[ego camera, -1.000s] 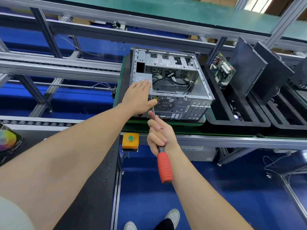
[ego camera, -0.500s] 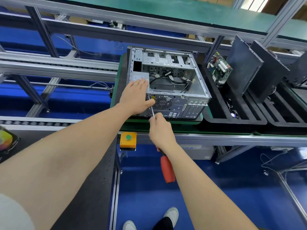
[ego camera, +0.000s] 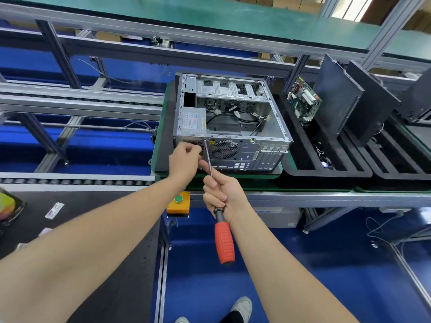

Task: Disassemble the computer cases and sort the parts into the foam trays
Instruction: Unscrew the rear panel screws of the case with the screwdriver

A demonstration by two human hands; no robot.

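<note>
Our left hand (ego camera: 185, 159) has left the top of the power supply (ego camera: 192, 122), where it lay flat half a second ago, and now sits lower, against the back panel of the computer case (ego camera: 235, 127) at its left corner. Its fingers are curled in tight beside the tip of the screwdriver (ego camera: 224, 243); we cannot tell whether they pinch anything. Our right hand (ego camera: 221, 194) still grips the screwdriver where the metal shaft meets the black neck, with the red handle sticking out below the wrist. The shaft slants up to the top rear edge of the case, just left of the round fan grille. The case has not moved: it lies open side up on a green pad (ego camera: 233, 177) on the table (ego camera: 326, 197), cables loose inside. Just to its right stands a black foam tray (ego camera: 326, 170) with a circuit board (ego camera: 304, 101) upright in a slot and dark panels (ego camera: 335, 94) leaning behind it.
</note>
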